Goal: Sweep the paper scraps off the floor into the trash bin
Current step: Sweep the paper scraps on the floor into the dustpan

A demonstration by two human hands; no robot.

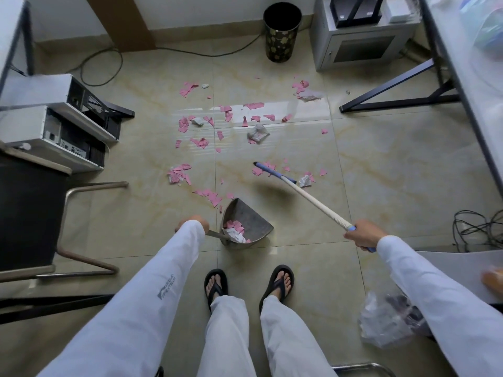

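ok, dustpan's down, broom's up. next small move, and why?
Probably lower the broom behind the pink scraps just beyond the dustpan and draw them in. The broom in the right hand casts a shadow, so seems lifted; the left hand holds the pan, which has few scraps.

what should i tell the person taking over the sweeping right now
Left hand grips the dustpan handle; the pan rests on the floor.
Right hand holds the broom, its head raised over the tiles.
Done: a few pink and white scraps are in the pan.
Left: most paper scraps are scattered ahead; sweep them in, then empty the pan into the trash bin by the far wall.
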